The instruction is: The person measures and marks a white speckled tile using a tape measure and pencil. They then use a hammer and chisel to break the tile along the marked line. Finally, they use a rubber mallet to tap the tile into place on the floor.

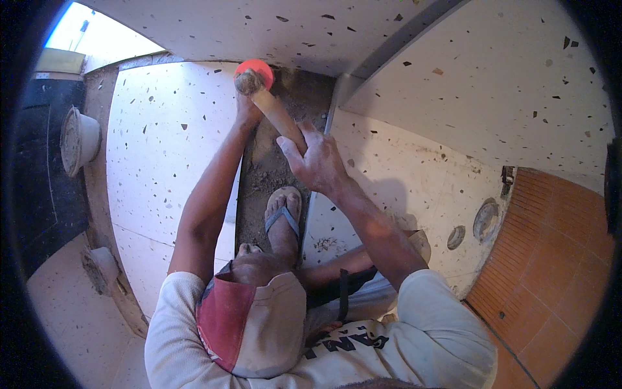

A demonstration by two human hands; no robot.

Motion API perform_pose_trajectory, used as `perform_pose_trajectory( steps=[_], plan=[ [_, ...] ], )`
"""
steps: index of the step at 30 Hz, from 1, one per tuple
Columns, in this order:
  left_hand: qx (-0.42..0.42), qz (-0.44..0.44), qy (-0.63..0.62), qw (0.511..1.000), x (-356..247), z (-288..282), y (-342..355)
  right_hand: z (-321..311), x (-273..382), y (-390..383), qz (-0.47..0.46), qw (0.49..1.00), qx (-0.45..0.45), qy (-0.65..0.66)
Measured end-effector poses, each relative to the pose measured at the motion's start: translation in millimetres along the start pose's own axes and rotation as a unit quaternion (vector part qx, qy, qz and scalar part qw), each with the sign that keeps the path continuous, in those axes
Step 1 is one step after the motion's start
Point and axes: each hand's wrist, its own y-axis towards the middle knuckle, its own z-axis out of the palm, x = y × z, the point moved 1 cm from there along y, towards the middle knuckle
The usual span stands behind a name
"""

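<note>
My right hand (317,159) is wrapped around the wooden handle of a hammer (278,118). Its blunt, mortar-crusted head (248,82) overlaps an orange-red round guard of a chisel (265,69). Just below that guard is my left hand (247,111), closed around the chisel; most of its fingers and the chisel's shaft are hidden. Both arms stretch forward over a strip of bare dirt (265,152) between pale speckled slabs. At the far end of this strip, the tools are close to the foot of a speckled wall panel (259,32).
A large white speckled slab (172,142) lies left of the dirt, and another (369,155) lies right. My sandalled foot (283,217) rests in the strip. White buckets or tubs (81,141) stand at left. Orange tiles (544,240) cover the right side.
</note>
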Motion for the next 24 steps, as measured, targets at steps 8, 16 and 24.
perform_pose_trajectory(
  steps=[8,16,24],
  plan=[
    [0.019,-0.022,-0.038,0.999,0.8,34.3,-12.6,-3.9,-1.5,-10.0,-0.002,1.0,-0.005,0.002],
    [0.057,-0.024,-0.021,0.998,8.3,48.7,-28.5,-6.5,-1.9,-15.2,-0.03,0.999,-0.028,-0.021],
    [0.082,-0.009,0.03,0.996,7.1,52.9,-25.9,-13.0,-3.5,-16.5,0.007,0.995,-0.009,-0.1]
  ],
)
